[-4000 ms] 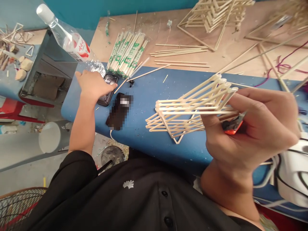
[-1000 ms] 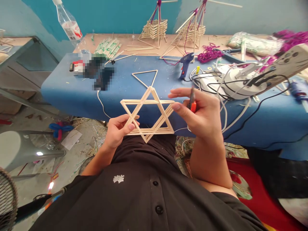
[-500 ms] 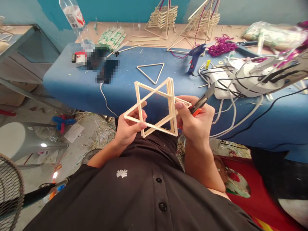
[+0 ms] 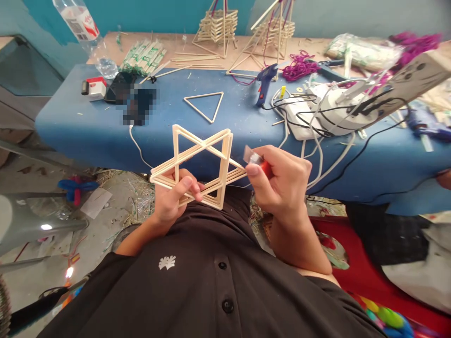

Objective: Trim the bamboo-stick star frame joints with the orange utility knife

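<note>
My left hand (image 4: 167,202) holds a six-pointed star frame (image 4: 223,173) of pale wooden sticks by its lower left part, with thumb and fingers closed on the sticks. The frame is several layers deep and tilted above my lap. In my right hand (image 4: 283,180) is a utility knife (image 4: 254,158) with an orange-red handle, its blade end towards the left. That hand is beside the star's right tip; whether they touch I cannot tell. A single stick triangle (image 4: 203,96) lies flat on the blue tabletop (image 4: 169,136) beyond the star.
A blue glue gun (image 4: 265,83), purple cord (image 4: 299,65) and tangled white cables (image 4: 319,155) occupy the right side. Stick structures (image 4: 218,30) stand at the back. A plastic bottle (image 4: 79,23) and phones (image 4: 120,88) are at left. Part of another person's hand (image 4: 444,180) shows far right.
The star has moved left and turned in my left hand. My right hand has come off its right side, and the knife blade has swung from up-right to pointing left.
</note>
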{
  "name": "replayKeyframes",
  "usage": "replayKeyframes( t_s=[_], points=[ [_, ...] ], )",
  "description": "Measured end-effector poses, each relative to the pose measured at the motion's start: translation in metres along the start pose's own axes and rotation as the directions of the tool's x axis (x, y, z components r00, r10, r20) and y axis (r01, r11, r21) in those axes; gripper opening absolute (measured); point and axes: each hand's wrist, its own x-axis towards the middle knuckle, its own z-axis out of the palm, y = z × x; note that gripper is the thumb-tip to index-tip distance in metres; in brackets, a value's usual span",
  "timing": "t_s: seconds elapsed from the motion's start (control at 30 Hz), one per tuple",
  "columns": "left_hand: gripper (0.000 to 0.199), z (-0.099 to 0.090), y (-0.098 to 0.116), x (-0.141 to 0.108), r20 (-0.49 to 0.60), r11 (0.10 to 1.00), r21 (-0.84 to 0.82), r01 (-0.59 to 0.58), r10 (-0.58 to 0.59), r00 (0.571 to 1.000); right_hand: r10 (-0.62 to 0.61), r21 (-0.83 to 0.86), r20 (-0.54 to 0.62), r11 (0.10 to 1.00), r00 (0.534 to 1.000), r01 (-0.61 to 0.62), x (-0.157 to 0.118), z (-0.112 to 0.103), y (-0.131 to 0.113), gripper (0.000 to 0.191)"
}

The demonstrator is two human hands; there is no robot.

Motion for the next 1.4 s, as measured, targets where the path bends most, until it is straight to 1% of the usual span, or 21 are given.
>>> replayKeyframes(
  t_s=[0.07, 0.13, 0.2, 0.27, 0.4, 0.53, 0.67, 0.77, 0.93, 1.07, 1.2, 1.27, 1.4],
  points=[
    [0.039, 0.000, 0.002, -0.001, 0.024, 1.000, -0.006, -0.020, 0.020, 1.000, -0.061, -0.165, -0.001, 0.984, 0.998, 0.060, 0.007, -0.005, -0.005, 0.051],
    [0.037, 0.000, 0.003, -0.003, 0.053, 0.999, -0.027, -0.032, 0.034, 0.998, -0.081, -0.300, 0.011, 0.951, 0.997, 0.080, 0.012, -0.007, -0.009, 0.056],
    [0.034, 0.000, 0.004, -0.006, 0.068, 0.998, -0.051, -0.037, 0.040, 0.997, -0.072, -0.383, 0.031, 0.920, 0.997, 0.078, 0.015, -0.005, -0.011, 0.061],
    [0.029, -0.001, 0.004, -0.008, 0.060, 0.998, -0.058, -0.026, 0.030, 0.998, -0.062, -0.420, 0.047, 0.904, 0.997, 0.076, 0.015, -0.003, -0.013, 0.063],
    [0.023, -0.005, 0.004, -0.009, 0.043, 0.999, -0.049, -0.008, 0.010, 0.999, -0.053, -0.441, 0.045, 0.895, 0.998, 0.067, 0.014, -0.001, -0.014, 0.063],
    [0.029, -0.006, 0.003, -0.008, 0.063, 0.999, -0.046, -0.028, 0.031, 0.998, -0.039, -0.453, 0.058, 0.890, 0.998, 0.061, 0.014, -0.001, -0.017, 0.064],
    [0.029, -0.005, 0.006, -0.008, 0.039, 0.999, -0.036, -0.019, 0.020, 0.999, 0.001, -0.486, 0.084, 0.873, 0.996, 0.040, 0.016, -0.004, -0.020, 0.064],
    [0.028, -0.005, 0.009, -0.008, 0.044, 1.000, -0.020, 0.001, 0.000, 0.999, 0.026, -0.520, 0.090, 0.854, 0.996, 0.024, 0.018, -0.007, -0.021, 0.064],
    [0.033, -0.005, 0.012, -0.007, -0.002, 0.999, -0.014, 0.049, -0.049, 0.999, 0.049, -0.526, 0.119, 0.850, 0.992, 0.021, 0.019, -0.012, -0.021, 0.063],
    [0.034, -0.004, 0.016, -0.005, 0.037, 0.997, -0.035, 0.065, -0.064, 0.997, 0.060, -0.511, 0.148, 0.859, 0.987, 0.024, 0.019, -0.015, -0.020, 0.062],
    [0.025, -0.006, 0.021, -0.002, 0.072, 0.993, -0.049, 0.109, -0.105, 0.992, 0.045, -0.522, 0.166, 0.852, 0.985, 0.049, 0.021, -0.016, -0.016, 0.062],
    [0.021, -0.008, 0.023, -0.001, 0.070, 0.990, -0.052, 0.129, -0.126, 0.990, 0.041, -0.528, 0.170, 0.848, 0.985, 0.056, 0.023, -0.016, -0.014, 0.063],
    [0.019, -0.010, 0.023, 0.003, 0.051, 0.992, -0.067, 0.111, -0.107, 0.993, 0.049, -0.541, 0.163, 0.840, 0.985, 0.047, 0.022, -0.012, -0.017, 0.066]
  ],
)
